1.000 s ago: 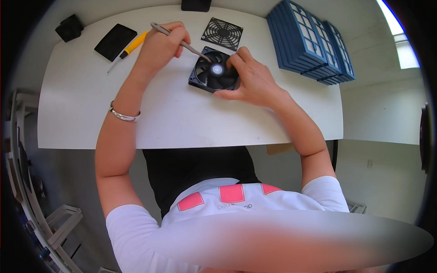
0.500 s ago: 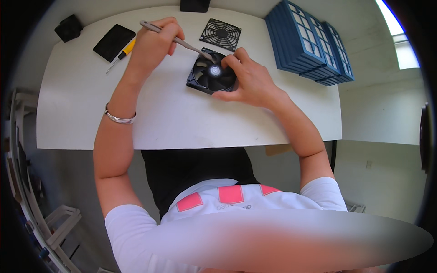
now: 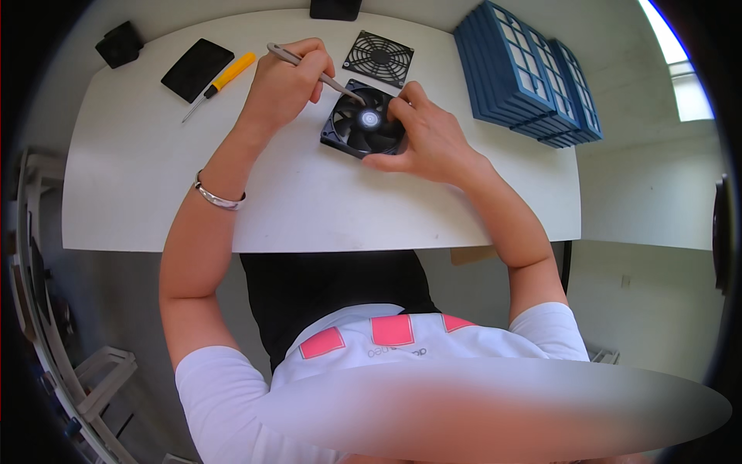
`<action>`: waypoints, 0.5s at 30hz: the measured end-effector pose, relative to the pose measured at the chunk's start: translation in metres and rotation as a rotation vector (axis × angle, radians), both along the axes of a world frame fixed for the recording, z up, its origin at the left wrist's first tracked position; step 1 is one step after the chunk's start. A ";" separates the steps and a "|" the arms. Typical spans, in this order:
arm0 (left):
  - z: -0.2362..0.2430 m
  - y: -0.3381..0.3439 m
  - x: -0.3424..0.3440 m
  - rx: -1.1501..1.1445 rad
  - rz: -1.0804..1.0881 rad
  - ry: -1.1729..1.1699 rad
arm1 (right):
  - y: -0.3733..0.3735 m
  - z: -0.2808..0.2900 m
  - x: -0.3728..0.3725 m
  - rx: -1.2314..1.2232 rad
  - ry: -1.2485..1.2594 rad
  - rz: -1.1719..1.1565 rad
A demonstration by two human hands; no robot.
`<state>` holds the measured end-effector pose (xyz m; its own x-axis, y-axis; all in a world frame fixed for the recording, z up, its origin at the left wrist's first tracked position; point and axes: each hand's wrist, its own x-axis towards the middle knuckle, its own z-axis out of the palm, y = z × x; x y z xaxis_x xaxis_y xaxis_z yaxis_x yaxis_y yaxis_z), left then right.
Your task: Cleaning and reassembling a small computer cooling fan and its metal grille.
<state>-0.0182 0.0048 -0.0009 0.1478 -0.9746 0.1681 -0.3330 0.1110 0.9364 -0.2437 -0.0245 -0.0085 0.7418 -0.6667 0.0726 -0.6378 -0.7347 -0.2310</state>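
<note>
Left hand (image 3: 292, 81) pinches a slim grey-handled tool (image 3: 334, 82), angled down to the right; tip sits at the blades of the black fan (image 3: 369, 120), far side of the hub. Can't tell if it's touching. Right hand (image 3: 429, 133) grips the fan's right side, thumb at the near edge, fingers curled over the top. Fan lies flat on the white worktop (image 3: 348, 209). Round-patterned grille (image 3: 379, 58) just beyond it; yellow-handled screwdriver (image 3: 232, 71) left, beside a black rectangular piece (image 3: 197, 69).
</note>
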 end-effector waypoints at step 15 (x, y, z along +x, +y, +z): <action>0.011 0.002 0.011 -0.038 -0.030 -0.079 | 0.002 0.003 0.001 0.010 -0.047 -0.012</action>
